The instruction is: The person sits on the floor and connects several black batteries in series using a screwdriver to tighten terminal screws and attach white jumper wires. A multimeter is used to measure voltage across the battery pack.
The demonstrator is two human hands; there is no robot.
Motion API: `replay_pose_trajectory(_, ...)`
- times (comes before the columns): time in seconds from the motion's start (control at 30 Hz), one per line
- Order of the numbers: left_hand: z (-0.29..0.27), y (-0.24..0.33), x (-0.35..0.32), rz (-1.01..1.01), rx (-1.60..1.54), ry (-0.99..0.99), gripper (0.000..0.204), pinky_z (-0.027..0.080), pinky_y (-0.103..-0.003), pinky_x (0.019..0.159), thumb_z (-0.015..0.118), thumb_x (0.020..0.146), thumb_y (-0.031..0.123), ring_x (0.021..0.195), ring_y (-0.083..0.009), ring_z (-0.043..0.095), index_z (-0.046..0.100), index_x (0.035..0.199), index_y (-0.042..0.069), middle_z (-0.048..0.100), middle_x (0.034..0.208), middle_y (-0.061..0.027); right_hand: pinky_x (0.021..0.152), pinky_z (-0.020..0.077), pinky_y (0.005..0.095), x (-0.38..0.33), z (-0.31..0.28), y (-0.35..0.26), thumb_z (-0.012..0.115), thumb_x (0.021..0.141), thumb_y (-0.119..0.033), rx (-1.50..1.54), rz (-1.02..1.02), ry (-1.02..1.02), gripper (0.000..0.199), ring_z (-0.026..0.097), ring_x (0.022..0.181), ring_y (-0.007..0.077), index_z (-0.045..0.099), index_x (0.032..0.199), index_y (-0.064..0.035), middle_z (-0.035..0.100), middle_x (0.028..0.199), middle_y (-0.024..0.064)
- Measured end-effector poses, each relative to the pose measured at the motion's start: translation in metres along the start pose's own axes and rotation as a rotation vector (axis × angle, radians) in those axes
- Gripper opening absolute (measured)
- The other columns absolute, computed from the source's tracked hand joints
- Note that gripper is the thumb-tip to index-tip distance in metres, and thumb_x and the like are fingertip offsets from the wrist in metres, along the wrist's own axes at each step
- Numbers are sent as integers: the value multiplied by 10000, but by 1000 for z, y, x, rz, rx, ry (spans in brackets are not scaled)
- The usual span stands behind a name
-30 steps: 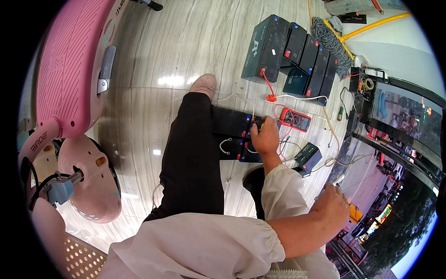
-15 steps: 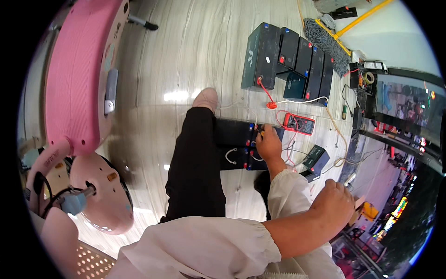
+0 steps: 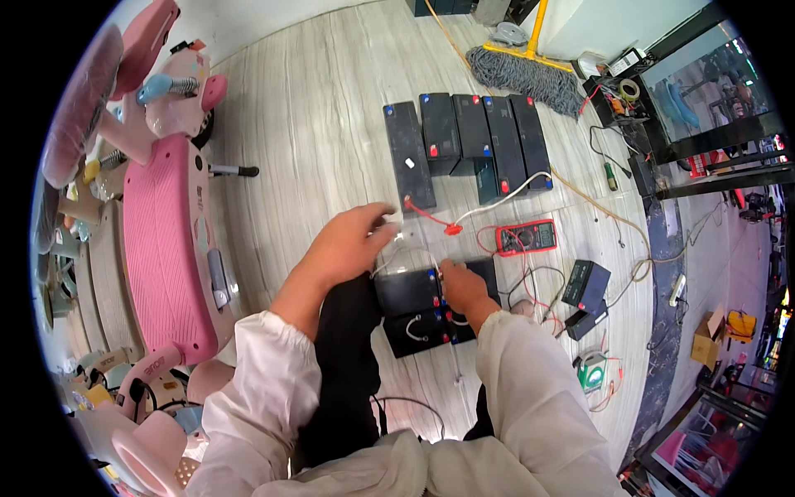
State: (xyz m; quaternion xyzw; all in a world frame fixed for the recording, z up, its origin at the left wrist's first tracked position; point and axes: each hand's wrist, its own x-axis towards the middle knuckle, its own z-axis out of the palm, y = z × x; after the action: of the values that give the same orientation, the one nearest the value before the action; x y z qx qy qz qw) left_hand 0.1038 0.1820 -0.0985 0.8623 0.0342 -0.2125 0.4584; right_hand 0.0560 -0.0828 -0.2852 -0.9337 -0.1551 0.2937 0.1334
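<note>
My right hand (image 3: 465, 288) is closed over the terminals of a black battery (image 3: 404, 291) on the floor. Its fingertips and whatever they hold are hidden from above. Against that battery's near side lies a second black battery (image 3: 397, 340), with a short pale jumper wire (image 3: 416, 335) curving over its top. My left hand (image 3: 348, 240) hovers beyond the left end of the batteries, thumb and fingers apart, with nothing visible in it. A thin white wire (image 3: 383, 267) loops on the floor below it.
Farther off stands a row of black batteries (image 3: 410, 157), joined to a red connector (image 3: 453, 229). A red multimeter (image 3: 527, 238) lies to the right, with a black box (image 3: 585, 286) nearer. A pink scooter (image 3: 166, 248) fills the left; a grey mop (image 3: 526, 79) lies at the back.
My left hand has swung from the far right, where it was a fist across my right arm, to the left of the batteries and opened. My right hand stays at the terminals. The view has shifted.
</note>
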Motion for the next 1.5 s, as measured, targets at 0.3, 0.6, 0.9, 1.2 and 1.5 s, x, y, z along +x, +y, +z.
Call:
replay_pose_trajectory(0.3, 124, -276, 100, -198, 216, -101, 451, 539, -402, 917, 618, 971, 260, 1040, -316, 702, 603, 1362, 36, 708, 1186, -208, 707, 553, 503, 6, -12, -7, 631, 908, -180, 9, -111, 34, 207, 678, 815, 392, 546, 1076, -93, 638, 934, 170)
replay_pose_trajectory(0.6, 179, -248, 140, 125, 58, -395, 370, 518, -414, 952, 642, 954, 289, 1051, -346, 676, 676, 1286, 129, 725, 1117, -144, 690, 551, 444, 5, -10, 14, 697, 913, -265, 54, -132, 82, 272, 682, 811, 338, 595, 1084, -79, 637, 893, 130)
replay_pose_trajectory(0.9, 158, -219, 142, -82, -172, -542, 296, 500, -337, 945, 699, 964, 312, 1014, -211, 678, 758, 1152, 91, 751, 1073, -76, 834, 515, 437, 2, -2, 28, 681, 796, 5, 216, -310, 209, 333, 585, 1013, 370, 612, 1110, -80, 557, 1118, 151)
replay_pose_trajectory(1.2, 155, -225, 125, -225, -256, -433, 257, 494, -336, 924, 673, 973, 281, 992, -195, 655, 772, 1099, 79, 750, 1052, -84, 839, 512, 416, -1, 1, 35, 639, 748, 82, 135, -461, 243, 314, 566, 1013, 358, 639, 1021, -74, 540, 1138, 150)
replay_pose_trajectory(1.5, 129, -229, 117, -515, -451, -418, 265, 477, -314, 705, 651, 993, 291, 779, -148, 551, 748, 1131, 87, 628, 873, -37, 852, 525, 383, 0, 17, 49, 649, 890, -23, 576, 120, 150, 238, 645, 965, 343, 558, 1109, -10, 613, 1060, 177)
